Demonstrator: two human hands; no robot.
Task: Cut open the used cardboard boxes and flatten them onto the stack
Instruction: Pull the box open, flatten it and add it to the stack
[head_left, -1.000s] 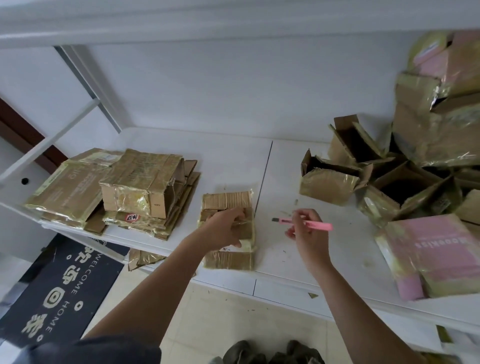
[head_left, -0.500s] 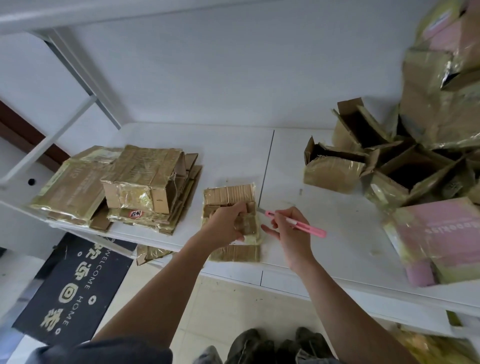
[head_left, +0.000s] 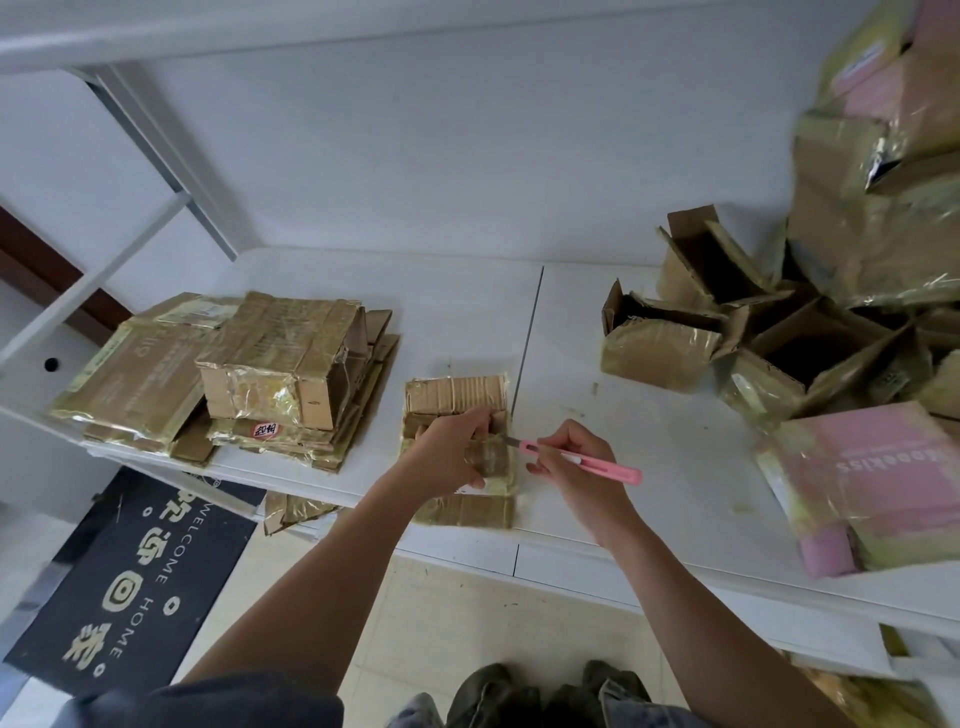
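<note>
Cutting step in hand, judged from blade at box. Small taped box (head_left: 460, 447) on the white counter (head_left: 649, 467), near the front edge, just right of the flattened stack (head_left: 223, 374) and well left of the heap of uncut boxes (head_left: 810, 353). Left hand (head_left: 452, 454) on top of small taped box, fingers curled over its upper edge, grip clamped on it to pin it down. Right hand (head_left: 574, 467) just right of the box, grip pinched round the pink cutter (head_left: 582, 460), blade tip touching or nearly touching the box's right side by the tape. Next move, as a guess: draw blade along the taped seam, keep left fingers off the cut line, then fold flat and carry left onto the stack. Risk: blade close to left thumb. Hard to tell: exact seam under glossy tape, whether blade has pierced yet, box's near face partly hidden by left hand. One unflattened box (head_left: 280, 379) sitting atop the stack. Heap cut off at right frame edge, blurred up top. Pink-printed box (head_left: 878, 467) right of the cutter, partly cut off.
</note>
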